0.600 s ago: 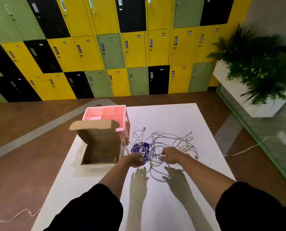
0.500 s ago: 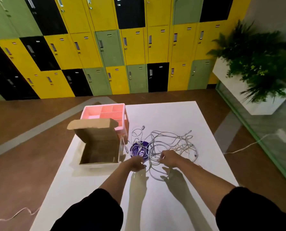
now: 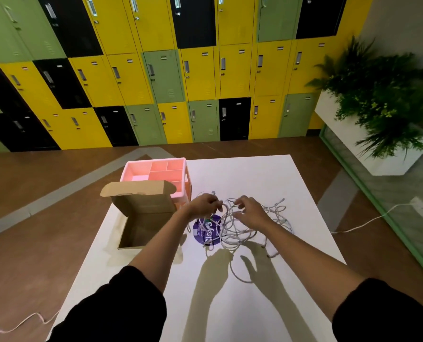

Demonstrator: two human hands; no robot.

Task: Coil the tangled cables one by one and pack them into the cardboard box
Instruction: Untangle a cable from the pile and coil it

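Though tangled, thin pale round-looped cables (image 3: 238, 234)

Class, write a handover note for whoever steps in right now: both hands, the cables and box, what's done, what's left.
The left hand pinches a strand of the tangled cables; the right hand grips loops beside it.
The cables lie heaped on the table, partly over a purple disc.
The cardboard box stands open to their left; no cable shows inside.
Done: nothing coiled. Left: coil and pack each.
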